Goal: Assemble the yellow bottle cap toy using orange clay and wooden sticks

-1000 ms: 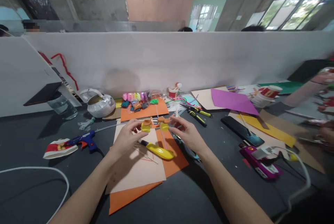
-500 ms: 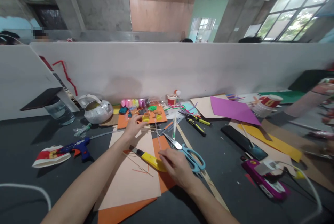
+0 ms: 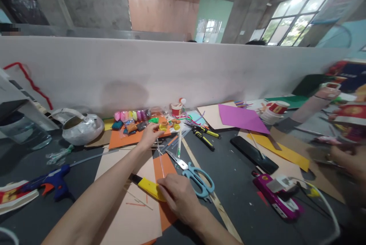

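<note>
My left hand point(image 3: 151, 135) has its fingers closed around an orange-and-yellow clay piece point(image 3: 176, 127) above the far part of the work area. Closer to me, my right hand point(image 3: 181, 195) is pinched at the lower end of a thin clear strip point(image 3: 161, 159). A yellow utility knife point(image 3: 150, 188) reaches under the right thumb, its far end hidden; whether it rests on the paper I cannot tell. Beneath both lie a pale sheet point(image 3: 143, 222) and an orange sheet point(image 3: 167, 165). Blue-handled scissors point(image 3: 197, 184) lie right of my right hand.
Colourful clay packs point(image 3: 130, 116) lie behind my left hand. A blue glue gun point(image 3: 57, 184) and a plastic-wrapped basket point(image 3: 82, 128) are at left. Pliers point(image 3: 203, 140), a black phone point(image 3: 253, 154) and a purple power strip point(image 3: 276, 195) lie right. Another person's hand point(image 3: 343, 157) is at far right.
The view has swung right, so things sit further left. My left hand has moved rightward over the table with the clay piece. My right hand stays by the knife.
</note>
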{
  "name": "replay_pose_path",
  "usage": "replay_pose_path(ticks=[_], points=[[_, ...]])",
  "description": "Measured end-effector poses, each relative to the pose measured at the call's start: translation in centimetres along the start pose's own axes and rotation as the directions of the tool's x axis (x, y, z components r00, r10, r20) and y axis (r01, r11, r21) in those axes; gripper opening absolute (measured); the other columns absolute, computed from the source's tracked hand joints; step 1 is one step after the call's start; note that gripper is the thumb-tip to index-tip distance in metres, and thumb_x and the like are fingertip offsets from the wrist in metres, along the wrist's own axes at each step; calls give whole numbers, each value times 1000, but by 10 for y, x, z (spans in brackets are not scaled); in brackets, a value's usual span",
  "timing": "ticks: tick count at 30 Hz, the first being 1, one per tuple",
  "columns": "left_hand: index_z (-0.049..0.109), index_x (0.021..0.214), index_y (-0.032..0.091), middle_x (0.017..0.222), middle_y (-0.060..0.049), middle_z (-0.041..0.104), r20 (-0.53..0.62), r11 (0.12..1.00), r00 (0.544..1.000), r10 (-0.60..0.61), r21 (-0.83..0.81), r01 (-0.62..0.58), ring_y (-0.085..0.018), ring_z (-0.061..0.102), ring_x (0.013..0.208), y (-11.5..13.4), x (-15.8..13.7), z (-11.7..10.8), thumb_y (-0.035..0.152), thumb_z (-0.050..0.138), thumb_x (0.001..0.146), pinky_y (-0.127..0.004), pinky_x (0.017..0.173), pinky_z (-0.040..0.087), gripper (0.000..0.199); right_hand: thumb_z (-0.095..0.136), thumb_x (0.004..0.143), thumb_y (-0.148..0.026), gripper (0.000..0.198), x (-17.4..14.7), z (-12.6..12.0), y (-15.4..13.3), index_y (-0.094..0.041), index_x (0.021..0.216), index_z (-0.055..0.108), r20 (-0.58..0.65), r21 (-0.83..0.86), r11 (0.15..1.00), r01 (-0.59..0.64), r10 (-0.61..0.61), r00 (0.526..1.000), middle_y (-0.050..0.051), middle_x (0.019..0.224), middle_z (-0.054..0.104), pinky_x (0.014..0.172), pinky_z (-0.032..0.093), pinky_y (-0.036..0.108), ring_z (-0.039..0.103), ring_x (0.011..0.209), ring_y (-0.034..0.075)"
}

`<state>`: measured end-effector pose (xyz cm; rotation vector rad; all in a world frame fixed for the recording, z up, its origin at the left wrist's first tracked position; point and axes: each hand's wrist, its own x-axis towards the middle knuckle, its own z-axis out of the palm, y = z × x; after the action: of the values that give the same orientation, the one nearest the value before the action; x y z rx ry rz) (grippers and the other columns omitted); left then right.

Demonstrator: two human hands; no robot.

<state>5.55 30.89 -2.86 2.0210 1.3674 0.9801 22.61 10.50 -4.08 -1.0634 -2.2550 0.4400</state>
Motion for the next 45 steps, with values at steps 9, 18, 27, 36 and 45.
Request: replay_pose_path(ticks=[9,18,27,36,45], points=[[63,128,18,129,-11,66,-55,1000,998,-7,-19,6,-25,68,109,-7,25,4,36,66,99,-47,91,60,35,63,101,-32,17,-3,4,3,-16,106,68,-69,-48,998,37,-40,997,2,95,70,71,60,31,67,79,14],[64,128,17,129,-10,67,-83,998,995,55,-31,-58,-25,68,109,3,37,-16,36,66,98,-47,92,60,35,62,102,-29,14,-1,4,8,-16,99,66,-129,-125,985,118,-134,983,-3,81,64,60,55,25,63,67,11],[64,128,17,126,-10,67,-88,994,993,-78,67,84,-24,69,105,-28,-65,-115,37,66,98,-45,89,61,35,44,106,-19,25,7,-5,2,-19,96,67,-196,-84,984,159,-172,965,0,67,60,52,45,25,61,58,14],[64,128,17,128,-10,67,-178,912,921,-347,164,375,-27,68,110,-74,-179,-217,37,67,98,-48,92,59,37,48,106,-25,22,13,-13,-6,-22,98,68,-200,-81,983,166,-179,963,0,69,65,56,49,24,66,59,14],[66,126,16,129,-9,67,-131,868,880,-456,154,473,-28,68,111,-91,-185,-260,38,68,97,-47,92,60,36,48,106,-29,24,18,-14,-5,-21,98,70,-233,-105,977,183,-204,951,0,67,66,54,50,24,67,56,13]])
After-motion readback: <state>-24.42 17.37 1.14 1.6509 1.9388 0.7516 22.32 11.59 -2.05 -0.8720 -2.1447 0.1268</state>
